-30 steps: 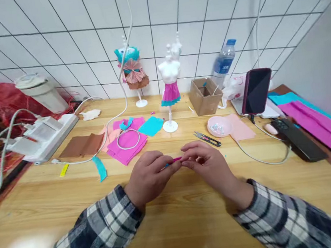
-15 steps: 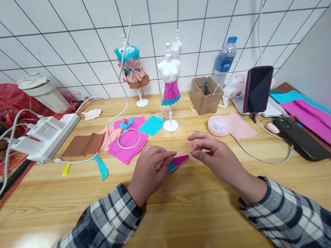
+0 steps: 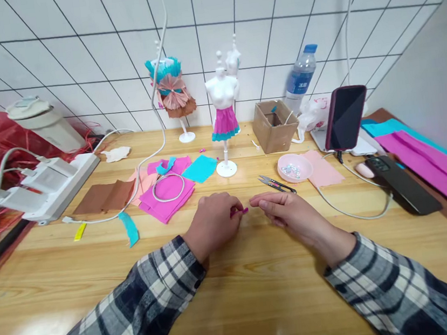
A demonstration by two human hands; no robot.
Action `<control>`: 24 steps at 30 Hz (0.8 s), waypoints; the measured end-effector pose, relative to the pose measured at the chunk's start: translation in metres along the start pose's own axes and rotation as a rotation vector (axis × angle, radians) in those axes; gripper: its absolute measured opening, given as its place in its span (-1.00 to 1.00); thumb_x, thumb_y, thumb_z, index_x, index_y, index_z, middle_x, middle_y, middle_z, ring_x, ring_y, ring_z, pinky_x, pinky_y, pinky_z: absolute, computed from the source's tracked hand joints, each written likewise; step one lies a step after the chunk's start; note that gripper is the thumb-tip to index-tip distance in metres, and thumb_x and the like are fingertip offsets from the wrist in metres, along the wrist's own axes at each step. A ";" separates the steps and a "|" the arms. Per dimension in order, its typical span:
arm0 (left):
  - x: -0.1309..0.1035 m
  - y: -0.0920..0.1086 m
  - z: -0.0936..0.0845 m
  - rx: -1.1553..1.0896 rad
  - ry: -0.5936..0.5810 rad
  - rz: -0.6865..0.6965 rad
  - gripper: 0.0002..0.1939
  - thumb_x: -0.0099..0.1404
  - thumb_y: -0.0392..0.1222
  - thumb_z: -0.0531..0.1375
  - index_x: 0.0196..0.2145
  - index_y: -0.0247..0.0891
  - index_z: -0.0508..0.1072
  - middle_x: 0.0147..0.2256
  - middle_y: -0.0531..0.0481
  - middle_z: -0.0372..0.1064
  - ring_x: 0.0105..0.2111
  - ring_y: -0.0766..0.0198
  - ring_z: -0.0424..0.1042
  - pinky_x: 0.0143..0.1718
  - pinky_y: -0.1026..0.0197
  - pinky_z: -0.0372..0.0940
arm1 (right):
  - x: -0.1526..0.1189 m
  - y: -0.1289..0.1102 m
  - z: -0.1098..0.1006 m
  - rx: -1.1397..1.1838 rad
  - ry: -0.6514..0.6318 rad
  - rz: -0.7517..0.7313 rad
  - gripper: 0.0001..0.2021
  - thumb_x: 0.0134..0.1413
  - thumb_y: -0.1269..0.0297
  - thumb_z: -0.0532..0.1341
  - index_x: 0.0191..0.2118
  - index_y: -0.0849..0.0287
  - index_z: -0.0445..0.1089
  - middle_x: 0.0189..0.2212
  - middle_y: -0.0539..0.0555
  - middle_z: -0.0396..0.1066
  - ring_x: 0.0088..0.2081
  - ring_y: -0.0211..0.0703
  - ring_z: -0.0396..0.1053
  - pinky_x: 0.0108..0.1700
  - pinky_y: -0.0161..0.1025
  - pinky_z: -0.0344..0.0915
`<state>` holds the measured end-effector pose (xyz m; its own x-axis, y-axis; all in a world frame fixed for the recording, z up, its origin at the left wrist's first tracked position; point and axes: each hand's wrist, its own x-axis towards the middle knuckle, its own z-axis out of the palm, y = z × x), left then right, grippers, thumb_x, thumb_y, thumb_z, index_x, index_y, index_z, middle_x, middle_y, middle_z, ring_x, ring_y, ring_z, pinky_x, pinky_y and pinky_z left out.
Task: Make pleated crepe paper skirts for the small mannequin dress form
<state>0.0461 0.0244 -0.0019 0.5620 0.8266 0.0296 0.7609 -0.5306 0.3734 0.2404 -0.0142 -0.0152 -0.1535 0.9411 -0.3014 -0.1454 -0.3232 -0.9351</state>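
Observation:
My left hand (image 3: 217, 221) is closed on a small magenta piece of crepe paper (image 3: 245, 210); only its narrow end sticks out past the fingertips. Just right of that end is my right hand (image 3: 284, 211), thumb pressed against its fingers. Whatever it pinches, if anything, is too small or hidden to see. Small thread snips (image 3: 276, 184) lie beyond my right fingers. Farther back stands a white mini dress form (image 3: 222, 91) wearing a magenta skirt (image 3: 225, 122) with a blue hem.
Left lie magenta sheets (image 3: 167, 209), a blue sheet (image 3: 200, 168), brown paper (image 3: 100, 198) and a cable. A pink dish of beads (image 3: 294, 163), cardboard box (image 3: 279, 136), bottle (image 3: 301, 79) and phones (image 3: 402, 183) are right. A dressed form (image 3: 173, 86) and power strip (image 3: 56, 182) stand back and left.
My left hand has turned over the pleated magenta-and-blue paper, hiding most of it. My right hand has lowered and its fingers have drawn together, exposing the snips. The view has shifted slightly.

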 end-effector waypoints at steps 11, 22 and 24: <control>-0.006 -0.006 -0.003 -0.346 -0.017 -0.105 -0.75 0.27 -0.03 0.14 -0.34 -0.21 0.55 -0.38 0.00 0.53 -0.39 0.25 0.41 -0.36 0.24 0.25 | -0.002 -0.002 -0.001 0.323 -0.063 0.113 -0.74 -0.12 0.21 0.42 -0.27 0.21 0.56 -0.41 0.02 0.43 -0.55 -0.43 0.13 -0.59 -0.39 -0.09; -0.013 -0.003 -0.004 -0.580 0.074 -0.089 -0.76 0.27 -0.11 0.17 -0.14 -0.24 0.45 -0.33 -0.02 0.55 -0.36 0.24 0.50 -0.33 0.21 0.36 | -0.006 -0.008 0.003 0.376 -0.112 0.098 -0.81 -0.14 0.28 0.42 -0.32 0.15 0.50 -0.30 0.00 0.47 -0.55 -0.45 0.17 -0.60 -0.47 0.03; -0.013 -0.002 -0.005 -0.577 0.081 -0.079 -0.73 0.28 -0.12 0.16 -0.09 -0.25 0.43 -0.33 -0.02 0.55 -0.36 0.25 0.51 -0.31 0.20 0.37 | -0.006 -0.008 0.003 0.390 -0.117 0.098 -0.78 -0.16 0.29 0.43 -0.31 0.15 0.50 -0.31 0.00 0.46 -0.55 -0.45 0.18 -0.59 -0.48 0.03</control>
<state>0.0353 0.0155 0.0015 0.4666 0.8834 0.0432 0.4876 -0.2977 0.8208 0.2397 -0.0172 -0.0056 -0.2919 0.8935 -0.3414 -0.4804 -0.4456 -0.7554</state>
